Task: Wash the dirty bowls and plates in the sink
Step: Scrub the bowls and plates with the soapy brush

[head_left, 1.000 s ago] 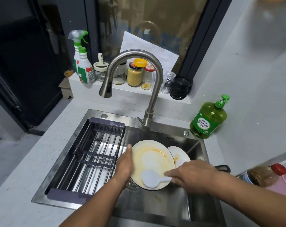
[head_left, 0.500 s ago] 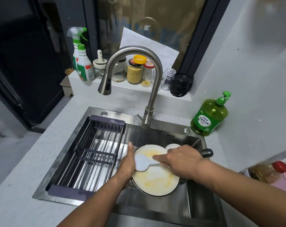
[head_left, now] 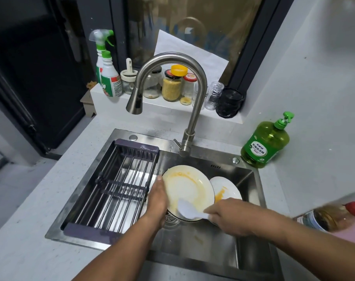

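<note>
A white plate (head_left: 184, 185) smeared with yellow sauce is tilted up over the steel sink (head_left: 251, 191). My left hand (head_left: 157, 201) grips its left rim. My right hand (head_left: 235, 218) holds the handle of a white spoon-shaped scraper (head_left: 187, 209), whose head lies on the plate's lower edge. A second white dish (head_left: 227, 191) with a yellow stain lies just right of the plate, partly behind it. The round drain strainer (head_left: 171, 218) shows below the plate.
A dark drying rack (head_left: 119, 187) spans the sink's left half. The curved steel faucet (head_left: 192, 110) rises behind the plate. A green dish-soap pump bottle (head_left: 266, 142) stands at the back right. Spray bottles (head_left: 107, 76) and jars line the sill. A red-capped bottle (head_left: 335, 216) lies at right.
The scraper has gone from the plate's upper left down to its lower edge. The plate has tilted back up, and the second dish shows more at the right.
</note>
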